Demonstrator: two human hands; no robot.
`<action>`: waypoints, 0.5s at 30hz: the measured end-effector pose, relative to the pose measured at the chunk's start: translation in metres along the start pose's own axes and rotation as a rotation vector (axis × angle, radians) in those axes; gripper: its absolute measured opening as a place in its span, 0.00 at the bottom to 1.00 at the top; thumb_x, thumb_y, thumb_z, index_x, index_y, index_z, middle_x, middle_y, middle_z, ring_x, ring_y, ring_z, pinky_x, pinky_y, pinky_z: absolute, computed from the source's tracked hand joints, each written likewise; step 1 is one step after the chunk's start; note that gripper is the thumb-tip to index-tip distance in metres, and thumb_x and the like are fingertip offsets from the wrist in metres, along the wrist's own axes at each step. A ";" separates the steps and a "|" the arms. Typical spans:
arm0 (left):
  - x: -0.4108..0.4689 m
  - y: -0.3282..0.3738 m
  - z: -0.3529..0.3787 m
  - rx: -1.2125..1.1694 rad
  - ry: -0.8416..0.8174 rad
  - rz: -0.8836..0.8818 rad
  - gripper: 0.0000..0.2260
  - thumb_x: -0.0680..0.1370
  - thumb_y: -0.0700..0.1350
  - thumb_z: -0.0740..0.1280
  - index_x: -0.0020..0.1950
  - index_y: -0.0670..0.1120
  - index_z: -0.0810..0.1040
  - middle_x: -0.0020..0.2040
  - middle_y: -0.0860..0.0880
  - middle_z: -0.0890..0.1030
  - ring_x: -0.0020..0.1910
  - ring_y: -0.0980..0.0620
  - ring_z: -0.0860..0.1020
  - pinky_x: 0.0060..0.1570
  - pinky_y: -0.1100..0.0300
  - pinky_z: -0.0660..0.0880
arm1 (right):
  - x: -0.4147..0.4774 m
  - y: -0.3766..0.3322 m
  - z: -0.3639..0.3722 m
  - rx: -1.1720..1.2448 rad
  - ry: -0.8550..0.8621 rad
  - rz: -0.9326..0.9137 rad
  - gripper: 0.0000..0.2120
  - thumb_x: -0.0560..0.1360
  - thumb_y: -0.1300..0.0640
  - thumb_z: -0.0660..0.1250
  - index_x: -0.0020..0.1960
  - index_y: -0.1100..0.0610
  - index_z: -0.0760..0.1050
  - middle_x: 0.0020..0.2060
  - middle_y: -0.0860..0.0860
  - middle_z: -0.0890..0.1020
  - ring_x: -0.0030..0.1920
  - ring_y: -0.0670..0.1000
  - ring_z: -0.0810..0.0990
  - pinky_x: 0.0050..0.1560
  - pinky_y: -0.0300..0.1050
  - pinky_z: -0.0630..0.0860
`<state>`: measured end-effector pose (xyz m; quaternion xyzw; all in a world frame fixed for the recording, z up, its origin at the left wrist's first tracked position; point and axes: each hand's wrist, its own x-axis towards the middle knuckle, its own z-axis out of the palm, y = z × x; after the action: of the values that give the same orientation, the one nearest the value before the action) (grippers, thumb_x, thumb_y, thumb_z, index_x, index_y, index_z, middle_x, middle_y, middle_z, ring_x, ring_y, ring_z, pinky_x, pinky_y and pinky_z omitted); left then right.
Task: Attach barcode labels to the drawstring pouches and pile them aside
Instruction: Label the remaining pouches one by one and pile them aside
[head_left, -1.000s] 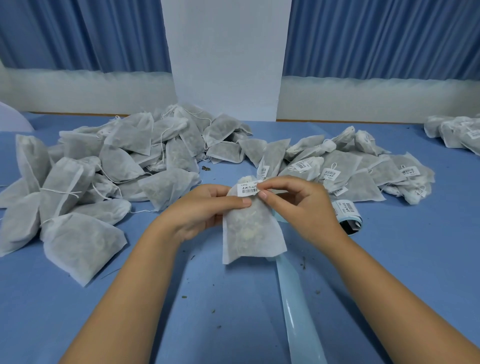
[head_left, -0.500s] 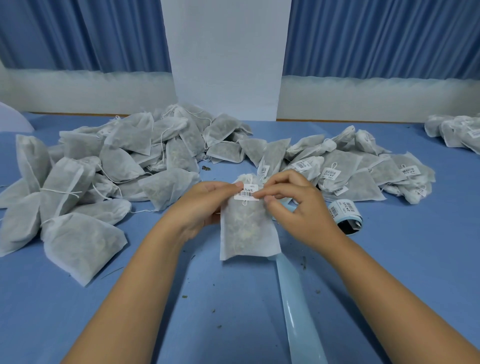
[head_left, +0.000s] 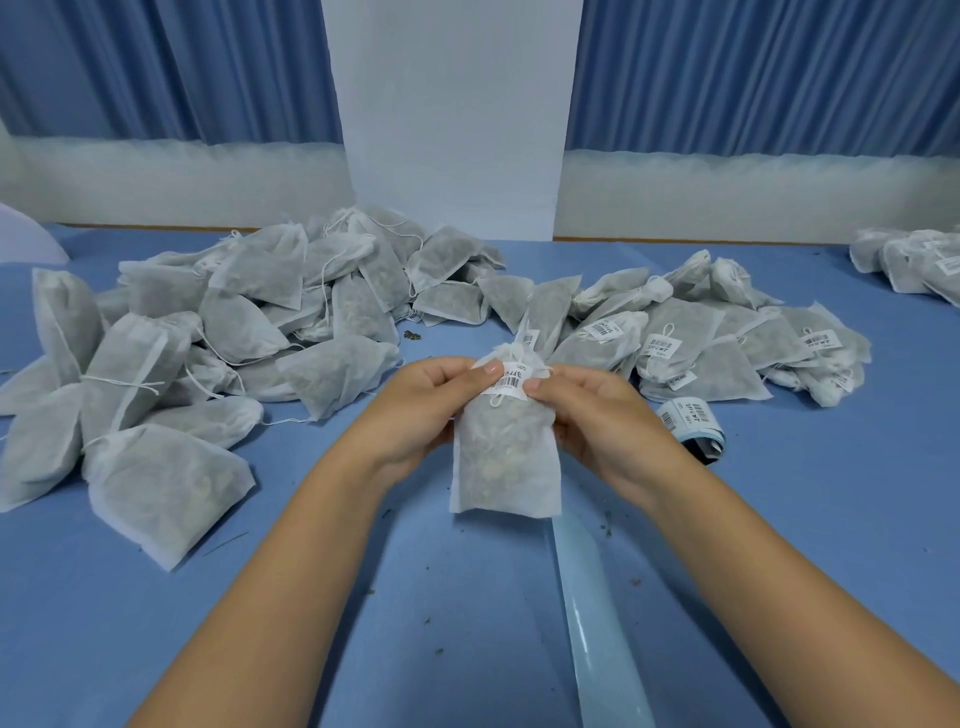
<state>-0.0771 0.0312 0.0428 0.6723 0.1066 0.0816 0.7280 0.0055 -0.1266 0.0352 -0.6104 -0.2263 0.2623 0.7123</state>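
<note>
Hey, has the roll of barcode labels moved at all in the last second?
No. The label roll sits where it was, just in front of the labelled pouch pile, right of the right hand holding the drawstring pouch.

The table has a blue top. On its left side lies a big heap of white pouches with no stickers, and some of their strings trail loose. On the right side lies another heap, and many of these pouches have barcode stickers. A small heap sits far off at the right edge. Just beside the right heap lies a roll of stickers. A long shiny strip runs toward the near edge. Little dark crumbs lie here and there.
</note>
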 end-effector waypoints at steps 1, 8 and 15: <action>0.002 -0.001 0.001 0.007 0.025 0.009 0.08 0.77 0.49 0.70 0.43 0.48 0.86 0.40 0.49 0.85 0.37 0.55 0.81 0.39 0.64 0.79 | 0.000 0.000 0.002 -0.005 0.017 -0.008 0.08 0.77 0.60 0.68 0.51 0.65 0.80 0.43 0.57 0.82 0.44 0.53 0.80 0.48 0.45 0.77; 0.015 -0.008 -0.002 -0.153 0.411 0.059 0.12 0.81 0.50 0.67 0.44 0.44 0.83 0.39 0.49 0.84 0.38 0.53 0.80 0.41 0.59 0.77 | -0.008 -0.004 0.006 -0.277 -0.012 -0.038 0.12 0.73 0.54 0.70 0.50 0.52 0.68 0.31 0.46 0.81 0.32 0.51 0.78 0.27 0.40 0.70; 0.017 -0.010 -0.016 0.184 0.560 0.122 0.15 0.80 0.57 0.65 0.45 0.47 0.82 0.44 0.53 0.85 0.44 0.55 0.84 0.45 0.56 0.81 | -0.001 -0.008 -0.008 -0.199 0.162 -0.175 0.11 0.79 0.66 0.61 0.42 0.53 0.72 0.28 0.48 0.80 0.29 0.48 0.79 0.26 0.35 0.69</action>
<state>-0.0649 0.0507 0.0312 0.6919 0.2696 0.2973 0.6002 0.0106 -0.1347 0.0420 -0.6752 -0.2450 0.1255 0.6844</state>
